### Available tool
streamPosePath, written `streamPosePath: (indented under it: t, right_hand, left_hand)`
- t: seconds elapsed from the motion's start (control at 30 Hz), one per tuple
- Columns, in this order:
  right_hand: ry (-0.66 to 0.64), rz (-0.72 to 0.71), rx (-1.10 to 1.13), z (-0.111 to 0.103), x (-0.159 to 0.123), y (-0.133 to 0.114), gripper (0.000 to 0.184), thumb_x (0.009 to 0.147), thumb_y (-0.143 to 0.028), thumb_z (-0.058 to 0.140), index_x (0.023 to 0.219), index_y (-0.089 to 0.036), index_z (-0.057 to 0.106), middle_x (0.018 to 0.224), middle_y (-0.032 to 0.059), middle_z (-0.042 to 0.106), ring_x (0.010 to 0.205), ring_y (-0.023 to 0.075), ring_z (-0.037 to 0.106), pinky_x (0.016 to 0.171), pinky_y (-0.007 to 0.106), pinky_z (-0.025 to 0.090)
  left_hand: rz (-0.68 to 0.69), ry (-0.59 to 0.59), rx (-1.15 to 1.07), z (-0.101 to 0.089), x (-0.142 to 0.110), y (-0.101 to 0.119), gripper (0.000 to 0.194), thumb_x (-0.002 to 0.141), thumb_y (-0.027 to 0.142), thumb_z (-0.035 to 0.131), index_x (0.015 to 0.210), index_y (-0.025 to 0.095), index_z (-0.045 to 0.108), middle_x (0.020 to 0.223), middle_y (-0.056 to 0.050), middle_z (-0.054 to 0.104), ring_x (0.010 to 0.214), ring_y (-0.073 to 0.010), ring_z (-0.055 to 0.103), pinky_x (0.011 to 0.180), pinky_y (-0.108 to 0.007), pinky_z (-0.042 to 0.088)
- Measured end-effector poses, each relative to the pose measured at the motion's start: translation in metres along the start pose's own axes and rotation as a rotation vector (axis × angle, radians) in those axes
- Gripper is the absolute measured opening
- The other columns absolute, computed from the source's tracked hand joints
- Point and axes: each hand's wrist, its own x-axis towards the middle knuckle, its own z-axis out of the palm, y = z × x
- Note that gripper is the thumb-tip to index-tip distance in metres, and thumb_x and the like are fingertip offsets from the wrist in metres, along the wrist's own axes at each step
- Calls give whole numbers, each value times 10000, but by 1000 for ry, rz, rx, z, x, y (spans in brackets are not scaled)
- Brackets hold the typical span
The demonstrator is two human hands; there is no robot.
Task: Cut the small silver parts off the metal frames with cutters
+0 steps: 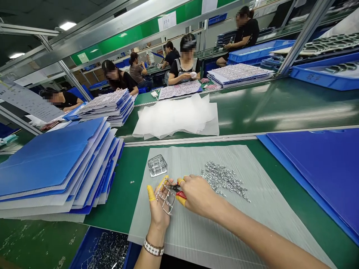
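My left hand [158,211], palm up with yellow finger cots, holds a silvery sprue frame [168,201] carrying small twisted parts. In my right hand [196,194] is a pair of nippers [181,194] with red handles, my fingers wrapped around them. Their dark jaws are at the upper right of the frame, near my left fingertips. Just beyond my left hand lie several similar sprue frames [157,166], stacked. A heap of loose small twisted silvery parts [223,177] is spread on the white sheet [238,231] beyond my right hand.
At left stands a tall stack of blue and white sheets [50,160]; blue boards [319,160] lie at right. Below the table edge, a blue bin [105,248] holds thin dark scraps. White sheets [176,116] lie across the bench. Several people work beyond it.
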Motion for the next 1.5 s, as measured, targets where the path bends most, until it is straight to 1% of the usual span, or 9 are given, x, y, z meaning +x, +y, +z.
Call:
streamPosePath:
  t: [0.17,0.37,0.67,0.87,1.07,1.3,1.5]
  right_hand:
    - [-13,9,18,4,5,0,262,827,-375,515,888,-148,633,791,105,664,720,243,627,592,306,415]
    - [-2,10,34,10,7,-1,266,822,-376,511,903,-156,637,799,98,671,705,237,634,596,304,427]
    - [-75,7,55,2,7,0,309,838,-400,476,895,-149,646,821,101,673,725,237,641,608,304,449]
    - [-65,17,58,3,7,-1,290,829,-388,485,874,-152,646,815,89,677,719,226,640,595,287,447]
    - [-67,17,73,1,8,-2,330,838,-421,476,903,-148,650,812,99,680,741,237,645,611,301,451]
    - [-60,4,55,4,8,-1,321,845,-392,470,953,-148,649,812,101,684,738,239,647,611,305,456]
    - [-88,-4,59,3,9,-1,322,843,-378,454,954,-149,651,815,105,685,733,245,651,607,312,462]
  left_hand:
    - [7,-24,10,0,0,-3,666,832,651,329,1079,135,669,1080,-143,672,1118,-265,555,957,-341,397]
    - [18,-48,-1,1,-1,-4,661,833,644,346,1084,125,669,1055,-147,681,1102,-268,565,965,-345,394]
    - [45,-29,25,2,-1,-6,648,825,649,360,1049,134,683,1077,-145,677,1085,-263,578,963,-355,401]
    - [41,21,22,0,1,-4,645,814,654,380,1021,130,694,1084,-157,673,1076,-270,585,935,-352,420]
    - [42,-1,5,-2,2,-4,635,826,645,367,1026,138,692,1078,-142,678,1067,-254,589,938,-340,420]
    - [53,-31,15,0,0,-6,629,835,634,363,1033,136,692,1059,-138,685,1061,-255,589,947,-352,418]
    - [67,-24,40,0,-1,-7,604,827,633,385,1020,155,698,1063,-118,685,1055,-252,589,933,-345,426]
